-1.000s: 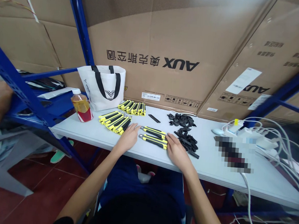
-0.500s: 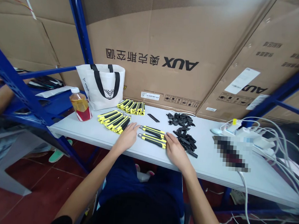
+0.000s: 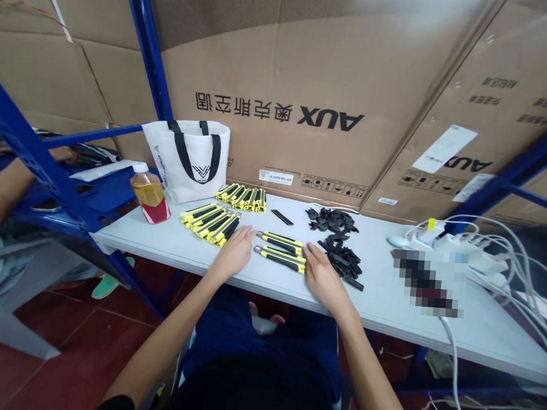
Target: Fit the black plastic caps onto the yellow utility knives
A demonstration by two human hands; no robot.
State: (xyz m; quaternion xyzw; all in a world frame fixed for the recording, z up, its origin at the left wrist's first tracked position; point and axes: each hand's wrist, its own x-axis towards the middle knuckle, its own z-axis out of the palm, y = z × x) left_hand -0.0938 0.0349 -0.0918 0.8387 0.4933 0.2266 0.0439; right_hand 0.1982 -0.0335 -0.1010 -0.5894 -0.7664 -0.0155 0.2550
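Observation:
Two yellow-and-black utility knives lie side by side on the white table, an upper knife point(image 3: 280, 242) and a lower knife point(image 3: 279, 259), their metal tips toward the left. My left hand point(image 3: 236, 252) rests open on the table, its fingertips just left of those tips. At the other end, my right hand point(image 3: 321, 271) lies with extended fingers by the knives' right ends, seemingly touching them. A fanned row of utility knives point(image 3: 210, 222) spreads beyond my left hand, with a second row point(image 3: 242, 197) behind it. Right of my right hand sits a pile of small black parts point(image 3: 343, 260).
Behind the knives lie thin black strips point(image 3: 282, 217) and more black curved pieces point(image 3: 331, 220). A drink bottle point(image 3: 151, 195) and white tote bag point(image 3: 187, 161) stand at left. A power strip with cables point(image 3: 458, 249) and a pixelated object point(image 3: 425, 283) occupy the right. Another person's arm point(image 3: 2, 195) shows far left.
The view has shifted very slightly. Both my hands and the two knives keep their places. At the far left, the other person's arm has moved a little.

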